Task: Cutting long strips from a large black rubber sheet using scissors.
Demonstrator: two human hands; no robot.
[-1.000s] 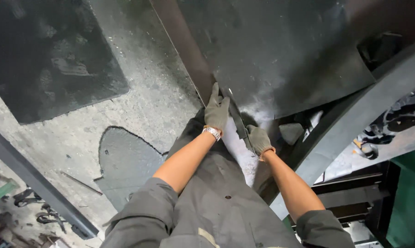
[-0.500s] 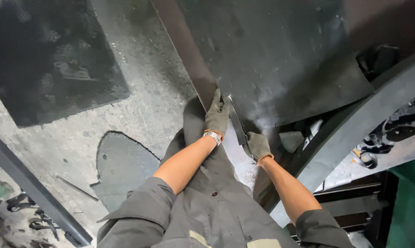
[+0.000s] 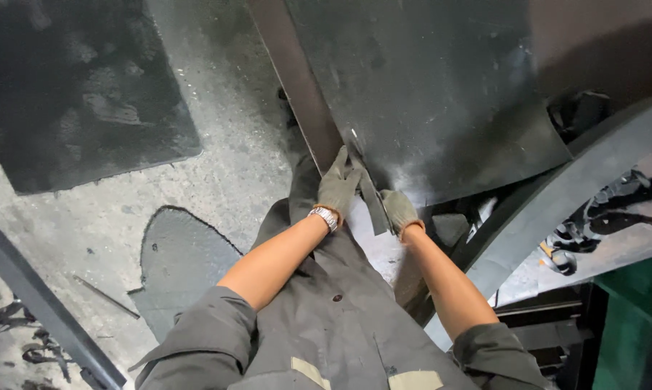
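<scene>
While both gloved hands, left hand (image 3: 338, 186) and right hand (image 3: 399, 210), clench the dark metal strip (image 3: 370, 200) against the steel sheet (image 3: 427, 94), its edge beside the fingers could cut if it slips.

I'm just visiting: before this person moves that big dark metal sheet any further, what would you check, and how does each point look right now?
1. Gloves on both hands: ok; left hand and right hand are gloved.
2. Both hands at the metal sheet: ok, at its near corner.
3. Forearms covered: not ok, sleeves are rolled up.
4. Wristwatch off: not ok, on the left wrist.
5. Firm grip: cannot tell, fingers partly hidden.
6. Floor clear: not ok, a loose rod lies nearby.
</scene>
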